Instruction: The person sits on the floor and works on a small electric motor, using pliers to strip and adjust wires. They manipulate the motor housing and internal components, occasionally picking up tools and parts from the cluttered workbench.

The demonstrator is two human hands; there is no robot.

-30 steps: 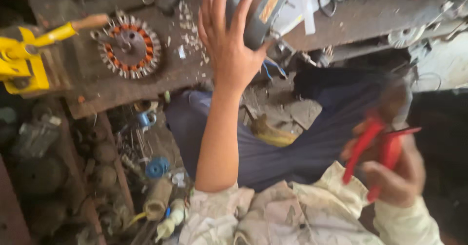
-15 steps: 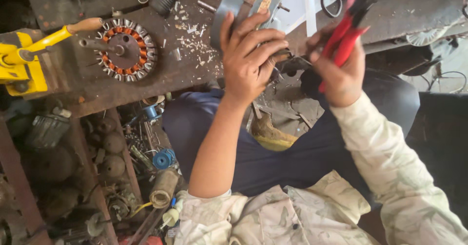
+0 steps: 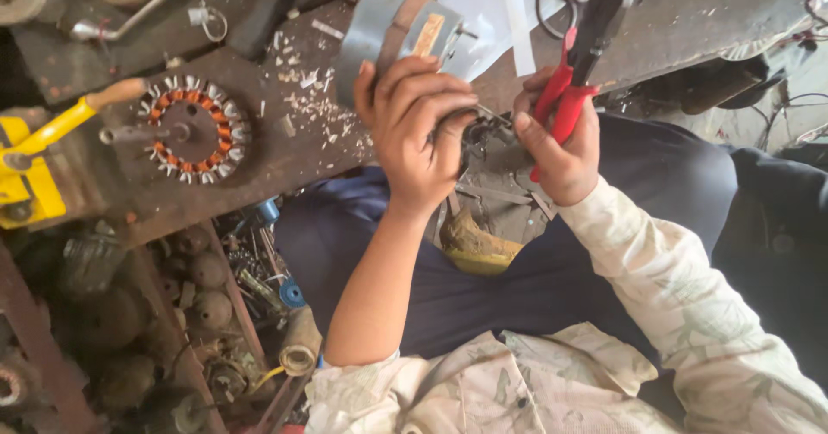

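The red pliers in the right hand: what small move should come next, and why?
Probably tip the red pliers down toward the wires beneath the grey motor housing. The left hand steadies the housing at the bench edge, while the right hand points the pliers away from it.

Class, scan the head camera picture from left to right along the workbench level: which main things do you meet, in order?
Yellow tool → round copper-wound motor core → left hand gripping a grey metal motor housing → right hand holding red-handled pliers.
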